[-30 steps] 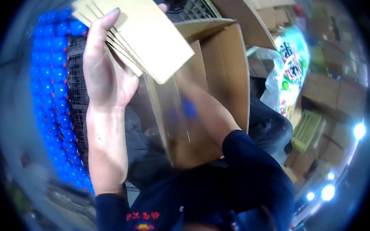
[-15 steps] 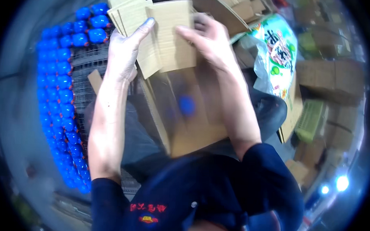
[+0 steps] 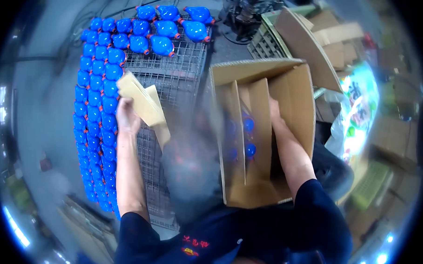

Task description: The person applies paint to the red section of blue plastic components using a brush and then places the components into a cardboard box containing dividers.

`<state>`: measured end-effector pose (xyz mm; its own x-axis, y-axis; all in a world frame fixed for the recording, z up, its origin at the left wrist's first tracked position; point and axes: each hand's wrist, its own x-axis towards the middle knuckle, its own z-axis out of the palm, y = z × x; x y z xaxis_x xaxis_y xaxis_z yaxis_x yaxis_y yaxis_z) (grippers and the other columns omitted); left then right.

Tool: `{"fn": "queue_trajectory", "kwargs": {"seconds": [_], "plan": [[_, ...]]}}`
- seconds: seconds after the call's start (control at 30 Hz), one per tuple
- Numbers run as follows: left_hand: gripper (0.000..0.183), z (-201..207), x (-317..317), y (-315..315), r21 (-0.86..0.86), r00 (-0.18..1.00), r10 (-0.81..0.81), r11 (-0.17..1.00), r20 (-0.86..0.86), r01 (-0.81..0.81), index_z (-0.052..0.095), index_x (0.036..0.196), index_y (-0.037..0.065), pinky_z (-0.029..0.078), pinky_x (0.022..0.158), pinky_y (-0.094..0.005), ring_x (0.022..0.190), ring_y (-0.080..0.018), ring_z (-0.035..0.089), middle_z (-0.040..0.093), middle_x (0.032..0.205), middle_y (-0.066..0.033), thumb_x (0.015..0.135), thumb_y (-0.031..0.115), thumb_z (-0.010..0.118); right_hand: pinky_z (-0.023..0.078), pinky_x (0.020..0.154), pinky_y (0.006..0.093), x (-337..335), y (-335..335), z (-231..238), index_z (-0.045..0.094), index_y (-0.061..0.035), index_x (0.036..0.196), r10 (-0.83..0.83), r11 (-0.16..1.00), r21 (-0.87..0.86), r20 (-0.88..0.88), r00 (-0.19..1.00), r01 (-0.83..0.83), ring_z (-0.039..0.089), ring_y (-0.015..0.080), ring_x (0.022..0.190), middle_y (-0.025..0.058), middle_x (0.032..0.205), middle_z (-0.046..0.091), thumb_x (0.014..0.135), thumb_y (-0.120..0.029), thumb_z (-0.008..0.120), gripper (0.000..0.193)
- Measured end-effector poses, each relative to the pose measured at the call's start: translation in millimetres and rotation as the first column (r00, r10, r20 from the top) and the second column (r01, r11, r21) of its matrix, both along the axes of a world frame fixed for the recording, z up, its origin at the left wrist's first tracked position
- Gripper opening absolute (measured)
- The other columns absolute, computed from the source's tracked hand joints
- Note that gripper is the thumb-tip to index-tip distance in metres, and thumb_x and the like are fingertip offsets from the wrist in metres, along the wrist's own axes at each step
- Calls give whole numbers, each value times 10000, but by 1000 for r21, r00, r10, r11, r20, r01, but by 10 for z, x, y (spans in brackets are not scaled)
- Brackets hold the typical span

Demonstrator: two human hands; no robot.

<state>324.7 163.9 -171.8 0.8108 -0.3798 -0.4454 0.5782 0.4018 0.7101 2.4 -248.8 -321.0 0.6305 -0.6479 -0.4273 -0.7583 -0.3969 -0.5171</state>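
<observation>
In my left hand (image 3: 128, 115) is a small stack of flat cardboard pieces (image 3: 140, 94), fanned slightly apart, gripped over the wire rack. My right hand (image 3: 274, 108) reaches down inside an open cardboard box (image 3: 305, 130), against a tall cardboard divider (image 3: 261, 106); its fingers are mostly hidden, so I cannot see what they hold. Another divider (image 3: 237, 114) stands further left in the box. Glossy blue bulb-shaped bottles (image 3: 250, 149) with red tips show between the dividers. More blue bottles (image 3: 112, 72) lie in rows beside my left hand.
Under the rows is a wire mesh rack (image 3: 180, 79). Beyond the box sits a green crate (image 3: 268, 38) with loose cardboard (image 3: 338, 34) near it. A printed plastic bag (image 3: 359, 104) lies at the right, with a yellow-green basket (image 3: 370, 184) further down.
My right hand has left the cardboard stack and gone down into the box. The left hand still holds the stack, now lower. The view has shifted, showing more of the rack and box.
</observation>
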Motion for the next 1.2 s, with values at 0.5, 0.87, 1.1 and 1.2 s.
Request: {"fn": "queue_trajectory", "kwargs": {"seconds": [0.5,0.87,1.1,1.2], "plan": [[426,-1274,823,-1674,191,965,-154,962,-210,195,581,1129,66,472,520,-345,616,-212,570,624,866,-103,993,455,471,480,894,479,-517,-13,-1172,632,-49,1126,210,960,-130,-259,943,-249,599,385,985,201,1054,629,885,-259,565,326],[490,1265,-1297,351,-450,841,-451,844,-299,293,463,859,111,365,412,-355,423,-237,467,478,635,-97,995,560,321,506,825,278,664,702,2298,657,-24,1074,-319,908,119,819,477,403,618,137,912,67,995,676,941,-142,609,185],[411,1612,-2436,96,-870,755,-655,360,20,335,565,878,91,360,403,-294,344,-169,430,499,612,-53,948,481,451,506,856,352,552,2430,3699,576,-13,1166,-695,-203,881,178,697,-427,631,229,931,141,1013,637,957,-482,541,515],[331,1642,-2728,70,-685,742,-663,589,-105,429,521,1060,33,331,407,-283,403,-162,430,552,817,-85,992,344,429,469,910,354,205,2438,3768,531,-37,1258,-692,72,960,242,680,-269,591,222,1000,134,1065,612,948,-572,502,620]]}}
